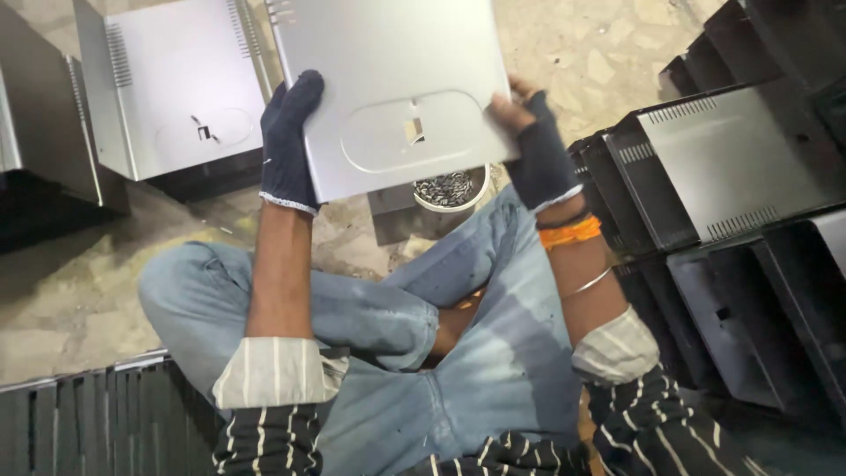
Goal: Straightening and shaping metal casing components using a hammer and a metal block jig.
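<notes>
While sitting cross-legged on a stone floor (70,300), a person is holding a grey metal panel (388,79) up over the lap with both hands. The left hand (289,145), in a dark glove, is gripping the panel's left edge, its fingers (304,92) curling over the front face. The right hand (536,145), in a dark fingerless glove, is pinching the right edge, bare fingertips pressing on the metal; an orange thread band (571,233) and a thin bangle are circling that wrist. The panel is tilting toward the camera and is showing a pressed oval outline with a small slot at its middle.

Just beyond the knees, partly hidden under the panel, a small bowl of screws (448,189) is sitting on a dark box. A second, similar grey panel (176,88) is lying on the floor to the far left. Dark metal casings (731,167) are standing stacked along the right, and more sheet edges are lining the near left.

Judging from this, handling the sheet well means keeping both grips even on opposite edges so it is not twisting, keeping bare fingertips off the sharp cut edge, and keeping it clear of the screw bowl beneath.
</notes>
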